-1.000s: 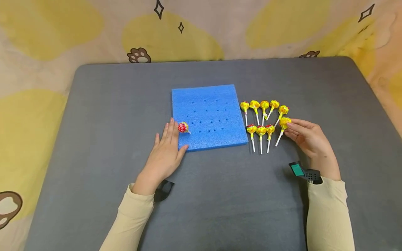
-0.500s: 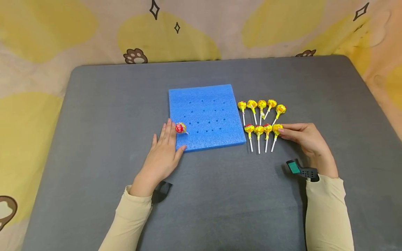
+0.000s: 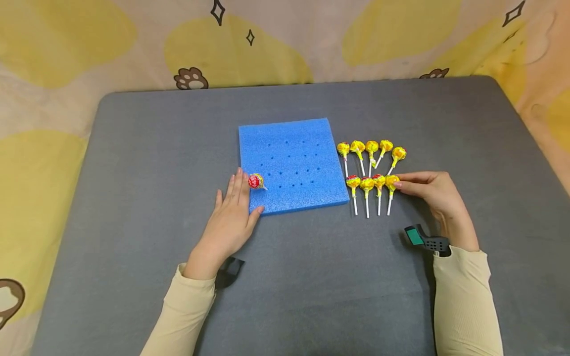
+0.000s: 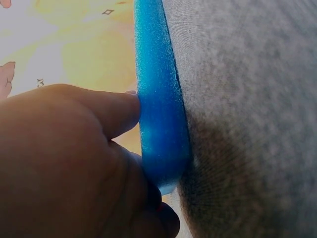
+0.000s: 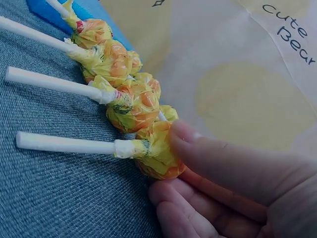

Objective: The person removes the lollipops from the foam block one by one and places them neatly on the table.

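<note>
Desk (image 3: 133, 207): grey cloth top, patterned sheet seen behind it.

Foam (image 3: 291, 165): 1 blue pad, lying flat mid-desk, roughly 16 holes counted in a grid, exact count hard to confirm. Its near-left corner is pressed by the left hand (image 3: 231, 217), fingers (image 4: 106, 111) straight and together against the edge, nothing gripped.

Lollipops: 10 counted in total. 1 red lolly (image 3: 256, 181) is lying at the pad's left edge, just beside the left fingertips, stick pointing toward the holes; whether it is seated in a hole cannot be told. 9 yellow ones are laid on the desk right of the pad, 5 in the far row (image 3: 371, 148), 4 in the near row (image 3: 373, 184).

Right hand (image 3: 434, 195): the head of the end lolly (image 5: 156, 153), rightmost in the near row, is pinched lightly between thumb and fingertips; its stick is flat on the desk.

Risks, as judged:
- Near row is packed head to head, touching; neighbours could be dragged or rolled if the end lolly is lifted sideways.
- Grip is on crinkly wrapper, not stick, so slip or twist is likely.
- Pad is light; it could be skidded if left-hand pressure is eased.
- Red lolly could be knocked by the left fingers.
</note>
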Motion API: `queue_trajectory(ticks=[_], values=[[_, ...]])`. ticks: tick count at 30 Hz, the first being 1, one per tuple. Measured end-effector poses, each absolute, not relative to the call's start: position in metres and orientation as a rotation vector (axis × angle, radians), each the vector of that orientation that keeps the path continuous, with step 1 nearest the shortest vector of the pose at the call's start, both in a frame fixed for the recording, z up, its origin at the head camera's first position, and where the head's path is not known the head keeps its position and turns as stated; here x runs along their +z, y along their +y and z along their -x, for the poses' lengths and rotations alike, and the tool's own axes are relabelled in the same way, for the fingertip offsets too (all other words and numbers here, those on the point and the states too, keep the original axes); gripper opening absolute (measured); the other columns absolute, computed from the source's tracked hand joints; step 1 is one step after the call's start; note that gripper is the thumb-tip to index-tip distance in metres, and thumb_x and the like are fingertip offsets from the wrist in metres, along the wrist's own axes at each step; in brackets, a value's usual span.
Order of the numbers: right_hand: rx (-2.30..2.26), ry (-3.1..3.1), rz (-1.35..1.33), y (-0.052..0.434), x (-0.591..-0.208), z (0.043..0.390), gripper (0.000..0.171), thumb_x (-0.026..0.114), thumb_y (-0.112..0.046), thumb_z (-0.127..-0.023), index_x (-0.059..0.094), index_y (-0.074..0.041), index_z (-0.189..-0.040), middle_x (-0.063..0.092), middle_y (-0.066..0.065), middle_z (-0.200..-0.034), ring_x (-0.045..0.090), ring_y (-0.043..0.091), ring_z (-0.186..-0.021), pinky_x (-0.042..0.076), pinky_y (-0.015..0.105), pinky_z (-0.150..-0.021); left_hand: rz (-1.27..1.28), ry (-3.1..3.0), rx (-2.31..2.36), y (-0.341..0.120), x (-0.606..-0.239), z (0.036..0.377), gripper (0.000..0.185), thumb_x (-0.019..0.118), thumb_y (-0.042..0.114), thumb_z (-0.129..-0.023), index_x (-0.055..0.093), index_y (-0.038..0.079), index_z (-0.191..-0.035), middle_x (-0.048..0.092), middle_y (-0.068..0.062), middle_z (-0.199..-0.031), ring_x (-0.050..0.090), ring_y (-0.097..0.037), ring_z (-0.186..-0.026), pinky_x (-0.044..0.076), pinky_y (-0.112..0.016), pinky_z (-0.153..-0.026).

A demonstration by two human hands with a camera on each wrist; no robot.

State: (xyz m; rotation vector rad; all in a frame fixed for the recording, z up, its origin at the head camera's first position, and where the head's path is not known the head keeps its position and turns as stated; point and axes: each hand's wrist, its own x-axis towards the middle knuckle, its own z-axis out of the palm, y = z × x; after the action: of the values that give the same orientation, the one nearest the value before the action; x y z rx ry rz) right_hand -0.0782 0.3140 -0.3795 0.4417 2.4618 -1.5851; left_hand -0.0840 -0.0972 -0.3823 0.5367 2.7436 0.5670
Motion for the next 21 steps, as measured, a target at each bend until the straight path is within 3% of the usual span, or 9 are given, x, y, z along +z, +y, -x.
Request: queue_trajectory(ticks=[12, 21], values=[[-1.421, 2.557, -0.505, 0.3151, -0.3750, 0.0766, 0.033, 0.077, -0.036, -0.078, 0.075, -0.014, -0.102, 0.068, -0.020, -0.082, 0.057, 0.007, -0.086, 0.046, 0.022, -0.067, -0.535, 2.745, 0.571, -0.0964, -0.3826, 0.0840, 0.075, 0.043, 0.035, -0.100, 0.001, -0.002, -0.149, -0.008, -0.015, -0.156, -0.005, -0.029, -0.143, 0.003, -0.057, -0.111], [-1.476, 2.517, -0.514, 0.3189, -0.3777, 0.0748, 0.025, 0.079, -0.032, -0.077, 0.075, -0.022, -0.100, 0.068, -0.020, -0.084, 0.060, 0.003, -0.085, 0.048, 0.019, -0.067, -0.527, 2.737, 0.564, -0.0966, -0.3814, 0.0836, 0.074, 0.042, 0.035, -0.100, 0.001, -0.002, -0.149, -0.009, -0.015, -0.156, -0.006, -0.029, -0.143, 0.003, -0.056, -0.111]])
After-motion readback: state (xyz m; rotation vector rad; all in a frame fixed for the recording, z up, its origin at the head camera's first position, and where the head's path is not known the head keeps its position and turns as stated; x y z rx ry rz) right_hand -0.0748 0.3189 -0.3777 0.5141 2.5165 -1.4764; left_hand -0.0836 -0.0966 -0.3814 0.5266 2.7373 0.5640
